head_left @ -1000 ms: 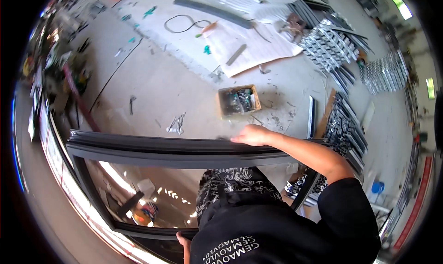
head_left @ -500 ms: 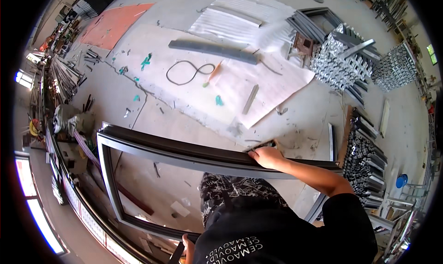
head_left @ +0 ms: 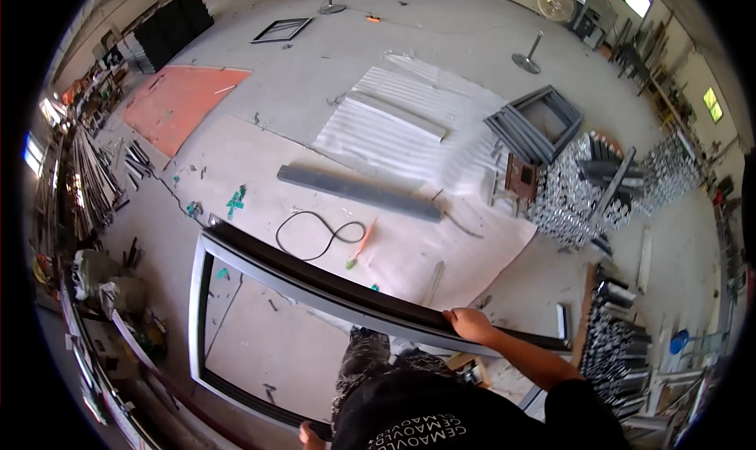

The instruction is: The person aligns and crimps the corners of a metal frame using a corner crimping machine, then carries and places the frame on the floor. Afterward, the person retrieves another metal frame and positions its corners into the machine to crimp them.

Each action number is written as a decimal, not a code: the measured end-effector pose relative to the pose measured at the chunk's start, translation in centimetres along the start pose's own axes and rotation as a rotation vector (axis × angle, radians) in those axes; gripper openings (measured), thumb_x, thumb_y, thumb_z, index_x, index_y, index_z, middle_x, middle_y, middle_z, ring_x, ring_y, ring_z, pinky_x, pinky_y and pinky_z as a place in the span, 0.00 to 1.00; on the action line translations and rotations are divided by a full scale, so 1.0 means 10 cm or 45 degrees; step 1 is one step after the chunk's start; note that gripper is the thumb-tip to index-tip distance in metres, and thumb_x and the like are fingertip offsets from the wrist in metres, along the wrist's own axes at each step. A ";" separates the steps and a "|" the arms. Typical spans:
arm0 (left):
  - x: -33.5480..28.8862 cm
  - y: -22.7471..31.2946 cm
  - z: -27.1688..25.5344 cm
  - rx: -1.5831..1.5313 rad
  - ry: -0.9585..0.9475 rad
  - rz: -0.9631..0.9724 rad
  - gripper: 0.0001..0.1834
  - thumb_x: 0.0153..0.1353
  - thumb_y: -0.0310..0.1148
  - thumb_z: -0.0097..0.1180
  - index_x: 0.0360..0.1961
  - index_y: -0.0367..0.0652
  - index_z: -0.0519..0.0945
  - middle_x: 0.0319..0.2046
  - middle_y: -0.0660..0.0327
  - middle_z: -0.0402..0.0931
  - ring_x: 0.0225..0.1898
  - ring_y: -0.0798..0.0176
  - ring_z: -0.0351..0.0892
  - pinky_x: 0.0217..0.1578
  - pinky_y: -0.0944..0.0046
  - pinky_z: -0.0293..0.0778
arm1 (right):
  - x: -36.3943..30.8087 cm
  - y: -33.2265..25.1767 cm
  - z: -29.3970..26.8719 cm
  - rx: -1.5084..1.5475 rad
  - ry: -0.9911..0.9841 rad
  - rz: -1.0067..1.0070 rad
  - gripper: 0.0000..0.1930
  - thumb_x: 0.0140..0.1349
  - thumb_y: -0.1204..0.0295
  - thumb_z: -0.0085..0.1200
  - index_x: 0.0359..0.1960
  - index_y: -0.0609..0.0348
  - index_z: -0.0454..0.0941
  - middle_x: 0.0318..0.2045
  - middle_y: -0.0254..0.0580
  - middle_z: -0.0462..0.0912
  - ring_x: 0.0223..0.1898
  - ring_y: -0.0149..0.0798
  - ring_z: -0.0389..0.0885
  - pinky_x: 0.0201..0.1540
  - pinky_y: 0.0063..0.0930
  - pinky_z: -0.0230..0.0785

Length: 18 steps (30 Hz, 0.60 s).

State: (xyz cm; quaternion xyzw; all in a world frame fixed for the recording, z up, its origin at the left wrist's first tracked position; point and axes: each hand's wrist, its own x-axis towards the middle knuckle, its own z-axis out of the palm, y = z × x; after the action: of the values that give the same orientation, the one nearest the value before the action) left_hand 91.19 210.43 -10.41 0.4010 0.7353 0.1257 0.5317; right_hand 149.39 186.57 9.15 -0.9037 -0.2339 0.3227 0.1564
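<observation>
I hold a large rectangular grey and black metal window frame [head_left: 200,316] tilted in front of my body. The floor and my trouser legs show through its opening. My right hand [head_left: 471,325] is closed over the dark far rail, right of its middle. At the lower edge, my left hand [head_left: 311,437] grips the near rail; most of that hand is cut off by the picture edge. Beyond the frame, a long grey bar [head_left: 358,192] and a looped black cord [head_left: 315,237] lie on the pale floor covering.
Stacked grey frames [head_left: 543,123] and piles of cut metal profiles [head_left: 579,190] stand at the right. More profiles [head_left: 618,332] lie near my right arm. An orange-red sheet [head_left: 181,107] is at the far left. Sacks [head_left: 118,285] and long bars line the left side.
My view has tilted up, bringing more of the far floor in. The frame has turned, its right end now nearer me. Both hands still hold it.
</observation>
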 end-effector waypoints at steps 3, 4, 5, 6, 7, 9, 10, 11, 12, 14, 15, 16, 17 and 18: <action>0.13 0.96 0.50 0.046 -0.193 0.121 0.23 0.44 0.42 0.68 0.42 0.46 0.81 0.44 0.53 0.79 0.43 0.49 0.80 0.44 0.47 0.81 | 0.54 -0.27 -0.52 0.040 0.060 0.060 0.28 0.74 0.49 0.38 0.31 0.61 0.82 0.31 0.58 0.83 0.38 0.63 0.80 0.44 0.54 0.71; 0.31 1.26 0.60 0.264 -0.237 0.253 0.22 0.42 0.38 0.68 0.42 0.48 0.81 0.43 0.55 0.79 0.41 0.49 0.81 0.42 0.46 0.81 | 0.75 -0.36 -0.67 0.033 0.046 0.097 0.27 0.74 0.50 0.39 0.33 0.61 0.82 0.33 0.59 0.83 0.40 0.63 0.80 0.44 0.53 0.71; 0.64 1.51 0.85 -0.040 -0.168 -0.143 0.24 0.42 0.37 0.67 0.44 0.48 0.79 0.42 0.55 0.78 0.41 0.50 0.81 0.41 0.44 0.81 | 0.99 -0.44 -0.82 0.027 0.025 0.115 0.26 0.74 0.51 0.40 0.35 0.61 0.82 0.35 0.60 0.83 0.41 0.63 0.80 0.45 0.51 0.71; 1.01 1.69 1.05 -0.370 0.006 -0.512 0.25 0.43 0.36 0.65 0.46 0.48 0.77 0.41 0.56 0.78 0.40 0.50 0.80 0.40 0.42 0.81 | 1.26 -0.46 -0.89 0.019 0.013 0.111 0.26 0.74 0.51 0.39 0.36 0.61 0.82 0.35 0.60 0.83 0.41 0.63 0.80 0.45 0.51 0.71; 1.19 1.94 1.28 -0.385 0.075 -0.604 0.29 0.43 0.37 0.66 0.50 0.49 0.75 0.41 0.56 0.77 0.39 0.50 0.80 0.37 0.42 0.80 | 1.50 -0.49 -0.98 0.010 0.013 0.109 0.26 0.74 0.51 0.39 0.36 0.61 0.82 0.35 0.60 0.83 0.41 0.63 0.80 0.45 0.51 0.71; 1.33 2.61 1.83 -0.240 0.104 -0.475 0.15 0.46 0.38 0.63 0.37 0.49 0.78 0.32 0.62 0.76 0.34 0.58 0.77 0.35 0.47 0.77 | 1.97 -0.50 -1.21 0.094 0.049 0.156 0.26 0.74 0.51 0.39 0.37 0.61 0.82 0.36 0.61 0.83 0.42 0.63 0.80 0.46 0.50 0.71; 1.48 2.76 1.96 -0.223 0.123 -0.406 0.16 0.46 0.39 0.63 0.37 0.49 0.78 0.32 0.62 0.75 0.34 0.58 0.77 0.35 0.48 0.76 | 2.19 -0.62 -1.39 0.073 -0.004 0.173 0.27 0.74 0.51 0.37 0.38 0.61 0.82 0.37 0.61 0.83 0.44 0.63 0.79 0.47 0.49 0.71; 1.65 2.95 2.05 -0.208 0.145 -0.337 0.17 0.46 0.40 0.63 0.38 0.49 0.78 0.32 0.62 0.75 0.34 0.58 0.77 0.34 0.49 0.76 | 2.46 -0.68 -1.50 0.063 -0.019 0.143 0.27 0.74 0.51 0.37 0.38 0.61 0.82 0.37 0.61 0.83 0.44 0.63 0.79 0.47 0.49 0.71; 1.74 3.16 2.22 -0.158 0.095 -0.302 0.18 0.46 0.40 0.63 0.39 0.48 0.77 0.32 0.63 0.75 0.34 0.59 0.77 0.34 0.49 0.76 | 2.70 -0.68 -1.58 0.080 -0.016 0.140 0.27 0.75 0.50 0.37 0.38 0.62 0.82 0.38 0.62 0.83 0.44 0.63 0.79 0.47 0.49 0.70; 1.91 3.37 2.42 -0.171 0.166 -0.215 0.20 0.47 0.40 0.63 0.41 0.45 0.76 0.31 0.60 0.75 0.31 0.58 0.77 0.30 0.51 0.77 | 3.14 -0.71 -1.74 0.098 -0.063 0.112 0.30 0.75 0.48 0.34 0.38 0.62 0.82 0.38 0.63 0.82 0.44 0.65 0.79 0.48 0.52 0.70; 2.00 3.46 2.52 -0.205 0.169 -0.176 0.21 0.47 0.40 0.63 0.42 0.44 0.76 0.31 0.59 0.75 0.29 0.58 0.77 0.29 0.52 0.77 | 3.44 -0.66 -1.73 0.069 -0.047 0.074 0.31 0.75 0.48 0.33 0.37 0.63 0.82 0.38 0.64 0.82 0.45 0.66 0.79 0.48 0.54 0.69; 1.96 3.66 2.79 -0.210 0.176 -0.207 0.26 0.46 0.40 0.63 0.45 0.38 0.76 0.34 0.55 0.77 0.32 0.55 0.78 0.33 0.53 0.77 | 3.68 -0.55 -1.78 0.056 -0.035 0.059 0.31 0.75 0.49 0.33 0.37 0.62 0.82 0.38 0.64 0.82 0.45 0.66 0.78 0.48 0.54 0.69; 1.87 3.84 2.98 -0.208 0.194 -0.237 0.30 0.45 0.40 0.63 0.49 0.32 0.76 0.37 0.52 0.79 0.36 0.53 0.79 0.37 0.53 0.77 | 3.93 -0.52 -1.89 0.052 -0.033 0.042 0.30 0.75 0.49 0.33 0.38 0.62 0.82 0.38 0.65 0.82 0.45 0.67 0.78 0.48 0.55 0.68; 1.80 3.98 3.12 -0.171 0.292 -0.264 0.31 0.45 0.39 0.64 0.50 0.33 0.76 0.37 0.52 0.79 0.37 0.52 0.79 0.38 0.52 0.77 | 4.13 -0.55 -2.04 0.075 -0.061 0.076 0.30 0.74 0.49 0.34 0.38 0.63 0.82 0.38 0.65 0.82 0.45 0.67 0.78 0.48 0.54 0.69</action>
State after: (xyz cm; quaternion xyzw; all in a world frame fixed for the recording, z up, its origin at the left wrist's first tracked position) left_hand 134.82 241.62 -10.90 0.2694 0.8186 0.1641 0.4800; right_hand 189.16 210.15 5.66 -0.8973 -0.2009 0.3555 0.1677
